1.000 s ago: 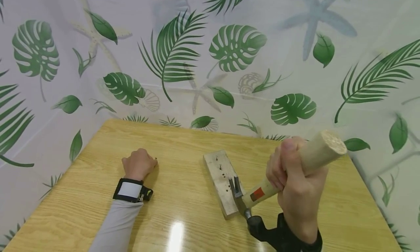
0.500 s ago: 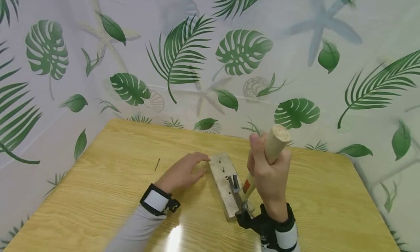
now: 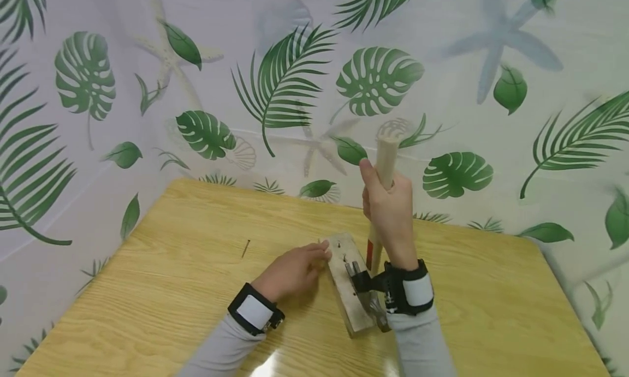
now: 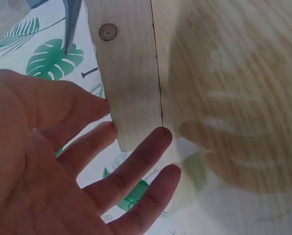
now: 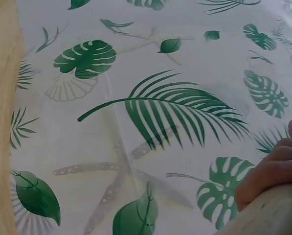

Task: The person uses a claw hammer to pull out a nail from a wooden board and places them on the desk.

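My right hand [image 3: 390, 216] grips the wooden handle of a claw hammer [image 3: 387, 159], raised nearly upright. The hammer's claw [image 4: 71, 27] is down at the top of a wooden block [image 3: 361, 317], partly hidden by the wrist strap in the head view. A small nail [image 4: 89, 72] sticks out of the block's top face, and several dark holes mark it. My left hand [image 3: 295, 270] touches the block's far left end with thumb and fingertips, its fingers fairly straight. In the right wrist view, only some fingers [image 5: 275, 169] and part of the handle show.
A loose nail [image 3: 245, 249] lies on the wooden table [image 3: 196, 224], left of the left hand. Behind the table hangs a white leaf-patterned cloth [image 3: 295, 164], close along the far edge.
My left hand has left the nail on the table and moved right to the block. The right hand has swung the hammer handle from leaning right to nearly upright, its head staying at the block.
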`<control>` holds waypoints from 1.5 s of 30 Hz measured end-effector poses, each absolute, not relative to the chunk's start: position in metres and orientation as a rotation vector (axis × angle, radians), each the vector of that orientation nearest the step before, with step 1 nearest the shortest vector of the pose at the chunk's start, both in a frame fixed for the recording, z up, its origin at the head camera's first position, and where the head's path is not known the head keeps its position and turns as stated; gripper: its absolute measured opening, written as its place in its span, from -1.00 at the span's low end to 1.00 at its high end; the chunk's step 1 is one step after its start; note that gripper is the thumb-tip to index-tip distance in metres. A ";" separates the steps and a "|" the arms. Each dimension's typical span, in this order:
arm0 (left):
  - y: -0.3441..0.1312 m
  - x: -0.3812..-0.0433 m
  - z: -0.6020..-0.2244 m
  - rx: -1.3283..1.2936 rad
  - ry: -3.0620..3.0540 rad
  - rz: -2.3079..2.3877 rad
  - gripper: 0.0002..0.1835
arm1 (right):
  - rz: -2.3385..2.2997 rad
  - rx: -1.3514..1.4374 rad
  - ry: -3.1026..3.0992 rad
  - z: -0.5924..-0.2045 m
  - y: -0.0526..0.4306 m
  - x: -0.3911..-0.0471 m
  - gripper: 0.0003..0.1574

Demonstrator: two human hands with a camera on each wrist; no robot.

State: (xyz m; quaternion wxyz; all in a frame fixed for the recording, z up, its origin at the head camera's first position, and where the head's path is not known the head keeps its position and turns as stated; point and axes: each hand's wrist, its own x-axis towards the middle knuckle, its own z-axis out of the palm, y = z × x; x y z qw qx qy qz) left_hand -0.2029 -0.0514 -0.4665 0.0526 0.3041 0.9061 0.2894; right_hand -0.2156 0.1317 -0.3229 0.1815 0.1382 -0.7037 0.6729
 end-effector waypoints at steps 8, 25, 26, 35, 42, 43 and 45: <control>-0.051 -0.203 -0.465 0.948 2.764 0.849 -0.60 | 1.801 0.188 -2.266 -0.332 0.111 -0.274 -0.27; -0.050 -0.205 -0.468 0.925 2.771 0.863 -0.56 | 1.801 0.221 -2.214 -0.327 0.097 -0.301 -0.29; -0.050 -0.205 -0.468 0.925 2.770 0.864 -0.56 | 1.812 0.221 -2.207 -0.327 0.097 -0.300 -0.30; -0.049 -0.203 -0.466 0.909 2.787 0.880 -0.59 | 1.816 0.327 -2.038 -0.324 0.110 -0.267 -0.35; -0.049 -0.202 -0.465 0.886 2.772 0.909 -0.60 | 1.782 0.512 -1.766 -0.328 0.120 -0.225 -0.53; -0.049 -0.202 -0.465 0.888 2.771 0.915 -0.59 | 1.766 0.530 -1.738 -0.329 0.121 -0.219 -0.55; -0.050 -0.201 -0.464 0.892 2.773 0.920 -0.59 | 1.762 0.569 -1.677 -0.331 0.123 -0.209 -0.55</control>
